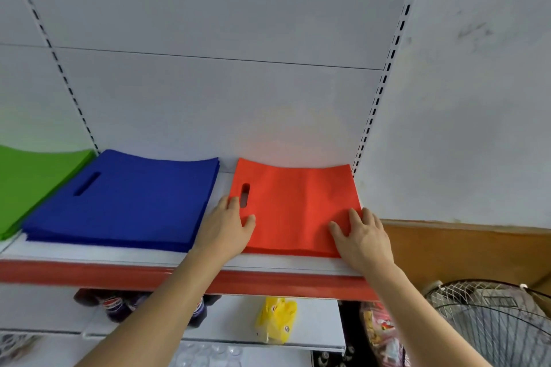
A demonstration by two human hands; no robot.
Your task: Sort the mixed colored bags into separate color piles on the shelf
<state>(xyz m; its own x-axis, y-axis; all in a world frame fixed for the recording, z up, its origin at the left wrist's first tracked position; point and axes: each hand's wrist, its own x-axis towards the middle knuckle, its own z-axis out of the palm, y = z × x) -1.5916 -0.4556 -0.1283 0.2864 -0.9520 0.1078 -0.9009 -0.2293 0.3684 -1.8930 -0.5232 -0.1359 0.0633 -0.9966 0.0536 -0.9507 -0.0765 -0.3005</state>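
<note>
A white metal shop shelf (pixel 125 256) with a red front strip runs across a pale slotted back panel, and on it lie three flat stacks of non-woven fabric bags. The stack of red-orange bags with a die-cut handle slot (pixel 293 205) sits at the right end, close against the slotted upright. The left hand (pixel 228 225) rests flat on its near left corner, fingers straight and close together beside the slot, thumb spread onto the fabric. The right hand (pixel 362 237) lies flat on the near right corner, fingers loosely spread, holding nothing. Both press rather than grip.

The step in hand looks like squaring this pile. To do it well, I would keep the palms light, slide the edges inward so each layer lines up, and nudge the stack back evenly so it stays parallel to the shelf front without fanning; the thin fabric probably shifts layer by layer if pushed from one side only.

Just to the left, apart from the red pile by a strip of bare shelf, lies the thicker stack of royal-blue bags (pixel 125 202), and beyond it, touching or overlapping its far corner, the lime-green bags (pixel 32 179). Below the shelf are dark soda bottles (pixel 114 305), a yellow packet (pixel 277 319), and a wire fan guard (pixel 492 325) at the right.
</note>
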